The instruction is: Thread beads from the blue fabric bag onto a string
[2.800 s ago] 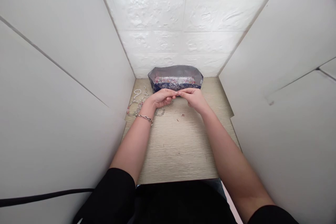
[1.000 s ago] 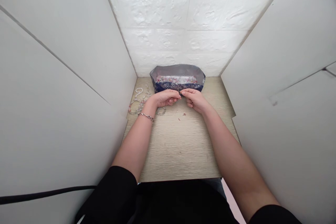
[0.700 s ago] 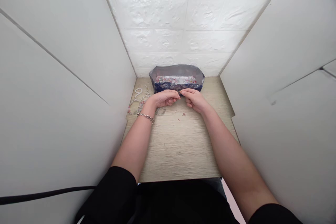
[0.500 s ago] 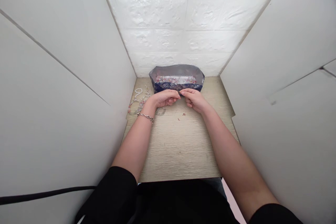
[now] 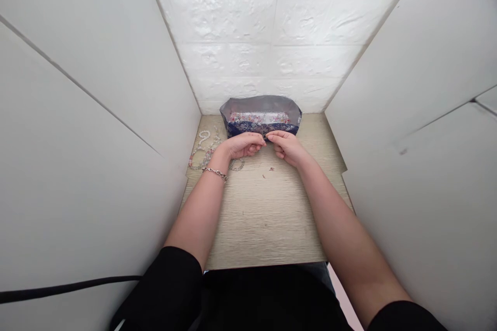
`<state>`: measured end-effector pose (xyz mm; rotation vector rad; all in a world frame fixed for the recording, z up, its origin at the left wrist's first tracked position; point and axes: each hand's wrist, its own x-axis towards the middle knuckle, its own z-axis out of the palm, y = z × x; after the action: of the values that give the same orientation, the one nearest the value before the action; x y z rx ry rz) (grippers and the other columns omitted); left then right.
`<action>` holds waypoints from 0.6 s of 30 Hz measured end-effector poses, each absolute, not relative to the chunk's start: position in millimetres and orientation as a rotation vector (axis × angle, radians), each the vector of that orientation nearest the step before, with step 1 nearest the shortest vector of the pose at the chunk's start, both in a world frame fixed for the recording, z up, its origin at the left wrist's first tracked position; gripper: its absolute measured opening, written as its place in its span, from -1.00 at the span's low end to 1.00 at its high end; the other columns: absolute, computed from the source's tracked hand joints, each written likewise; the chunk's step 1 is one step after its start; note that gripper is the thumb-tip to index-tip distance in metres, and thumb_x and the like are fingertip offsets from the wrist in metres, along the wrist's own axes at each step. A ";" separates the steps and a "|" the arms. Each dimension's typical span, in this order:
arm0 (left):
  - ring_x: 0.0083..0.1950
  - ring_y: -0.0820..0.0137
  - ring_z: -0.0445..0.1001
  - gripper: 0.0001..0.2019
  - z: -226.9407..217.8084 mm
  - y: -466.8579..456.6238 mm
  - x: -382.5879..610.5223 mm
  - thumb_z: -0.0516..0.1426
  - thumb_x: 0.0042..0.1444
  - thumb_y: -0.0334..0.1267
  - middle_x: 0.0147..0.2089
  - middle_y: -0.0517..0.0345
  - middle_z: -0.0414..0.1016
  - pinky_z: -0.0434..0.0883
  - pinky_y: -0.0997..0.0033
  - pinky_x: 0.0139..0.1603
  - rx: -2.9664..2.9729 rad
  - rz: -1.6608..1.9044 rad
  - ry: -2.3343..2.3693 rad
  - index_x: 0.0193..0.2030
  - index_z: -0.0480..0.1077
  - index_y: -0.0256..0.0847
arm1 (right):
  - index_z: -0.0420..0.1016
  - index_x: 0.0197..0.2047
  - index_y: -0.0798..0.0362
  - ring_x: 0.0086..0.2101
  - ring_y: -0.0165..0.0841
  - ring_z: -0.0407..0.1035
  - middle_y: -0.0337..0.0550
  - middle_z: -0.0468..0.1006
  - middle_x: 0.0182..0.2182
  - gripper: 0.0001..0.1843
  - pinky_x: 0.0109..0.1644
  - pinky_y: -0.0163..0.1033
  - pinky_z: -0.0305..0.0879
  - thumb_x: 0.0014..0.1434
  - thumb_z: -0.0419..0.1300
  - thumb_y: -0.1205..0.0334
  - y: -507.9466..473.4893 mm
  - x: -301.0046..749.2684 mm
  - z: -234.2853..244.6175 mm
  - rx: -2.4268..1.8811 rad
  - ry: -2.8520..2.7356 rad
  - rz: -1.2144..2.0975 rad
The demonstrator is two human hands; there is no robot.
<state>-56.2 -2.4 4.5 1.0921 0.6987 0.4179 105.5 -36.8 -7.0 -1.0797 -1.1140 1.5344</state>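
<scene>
My left hand (image 5: 240, 146) and my right hand (image 5: 288, 148) meet fingertip to fingertip over the far part of a light wooden tabletop (image 5: 264, 212). Both are curled in a pinch on something too small to make out. Right behind the fingertips stands an open blue patterned bag (image 5: 261, 116) with a silver lining, filled with small pink and white beads. Several finished bead bracelets (image 5: 205, 149) lie on the table left of my left hand. A metal chain bracelet (image 5: 215, 173) sits on my left wrist.
White panels wall in the table on the left (image 5: 97, 129) and right (image 5: 419, 129), and a white brick-pattern wall (image 5: 267, 36) closes the back. A few loose beads (image 5: 267, 171) lie near my right wrist. A black cable (image 5: 70, 289) runs along the lower left.
Almost nothing has moved. Both hands stay pinched together in front of the bag, with only slight finger shifts and small camera movement.
</scene>
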 end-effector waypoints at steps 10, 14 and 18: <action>-0.63 0.70 0.14 -0.92 4.2 -1.8 -54.6 0.10 -0.11 -0.41 -0.60 0.26 0.21 0.09 0.69 -0.64 1.106 0.402 0.719 -0.54 0.23 -0.32 | 0.33 -0.35 0.11 -0.75 -0.64 -0.15 -0.42 0.08 -0.74 -0.71 -0.75 -0.45 -0.22 -0.15 0.23 0.14 -36.9 105.0 -6.3 -1.081 -1.119 1.544; -0.63 0.69 0.13 -0.91 4.7 -2.8 -54.7 0.10 -0.12 -0.42 -0.61 0.26 0.19 0.10 0.69 -0.64 1.110 0.398 0.726 -0.55 0.23 -0.32 | 0.33 -0.36 0.11 -0.75 -0.64 -0.14 -0.41 0.12 -0.72 -0.72 -0.75 -0.44 -0.22 -0.15 0.23 0.15 -37.4 104.0 -5.4 -1.088 -1.109 1.540; -0.63 0.68 0.13 -0.91 6.0 -3.6 -55.0 0.10 -0.13 -0.42 -0.61 0.26 0.20 0.10 0.69 -0.64 1.116 0.394 0.728 -0.55 0.24 -0.31 | 0.33 -0.35 0.11 -0.75 -0.64 -0.15 -0.41 0.14 -0.72 -0.71 -0.75 -0.44 -0.22 -0.15 0.23 0.14 -37.5 103.6 -5.5 -1.086 -1.100 1.535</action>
<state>-55.0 -3.6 6.0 1.1162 0.7277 0.3939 103.6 -37.5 -5.5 -1.0858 -1.1004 1.5350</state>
